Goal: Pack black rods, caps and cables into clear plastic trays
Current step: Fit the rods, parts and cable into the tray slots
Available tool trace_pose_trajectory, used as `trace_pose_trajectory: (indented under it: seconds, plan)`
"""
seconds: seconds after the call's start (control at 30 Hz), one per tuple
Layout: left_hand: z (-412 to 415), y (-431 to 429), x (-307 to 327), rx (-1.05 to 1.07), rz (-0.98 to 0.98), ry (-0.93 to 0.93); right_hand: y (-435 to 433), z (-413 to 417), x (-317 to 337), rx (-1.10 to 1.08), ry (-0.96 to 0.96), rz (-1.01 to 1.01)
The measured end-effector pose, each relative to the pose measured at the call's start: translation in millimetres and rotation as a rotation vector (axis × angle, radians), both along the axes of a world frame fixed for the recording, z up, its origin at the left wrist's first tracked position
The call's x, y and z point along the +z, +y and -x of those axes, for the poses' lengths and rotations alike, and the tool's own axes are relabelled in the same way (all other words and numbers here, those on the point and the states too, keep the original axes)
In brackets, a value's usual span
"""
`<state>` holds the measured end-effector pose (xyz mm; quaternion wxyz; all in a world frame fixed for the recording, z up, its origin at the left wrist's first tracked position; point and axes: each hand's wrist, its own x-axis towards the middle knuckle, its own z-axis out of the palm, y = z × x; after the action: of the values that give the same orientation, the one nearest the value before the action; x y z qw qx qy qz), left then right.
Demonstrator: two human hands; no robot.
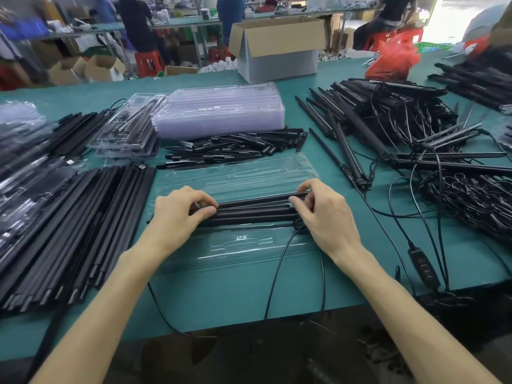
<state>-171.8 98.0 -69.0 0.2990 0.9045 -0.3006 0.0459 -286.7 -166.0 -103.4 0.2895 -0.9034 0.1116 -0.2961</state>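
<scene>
While several black rods [253,212] lay across the middle of the open clear tray [243,246], the step in hand appeared to be seating them in its channels. Left hand [177,214] and right hand [322,212] pinched the rods' opposite ends, fingers curled. Tucking in the cable [277,267] trailing off the tray's near edge probably came next.

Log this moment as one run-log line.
step: seating rods | left hand: on black rods, left end | right hand: right end | clear tray: open, under rods | cable: trailing off table edge
</scene>
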Motion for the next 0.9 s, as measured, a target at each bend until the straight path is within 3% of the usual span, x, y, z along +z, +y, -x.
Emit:
trace_pose_trajectory:
  seconds: [0.17, 0.47, 0.7, 0.9]
  plan:
    - [-3.5, 4.5, 5.5, -0.056, -0.01, 0.095, -2.3, 2.4, 1.9, 0.048, 0.024, -0.014]
    - [-6.0, -5.1, -11.9, -0.085, -0.042, -0.036, -4.2, 3.0, 1.5, 0.041, 0.059, -0.013]
    - [-13.4, -8.1, -8.6, -0.066, -0.088, 0.043, -5.9, 0.4, 0.2, 0.048, 0.092, -0.025]
    - [-9.2, -8.0, -13.6, -0.024, 0.0, 0.035, -6.4, -1.1, -0.5, 0.034, 0.126, -0.017]
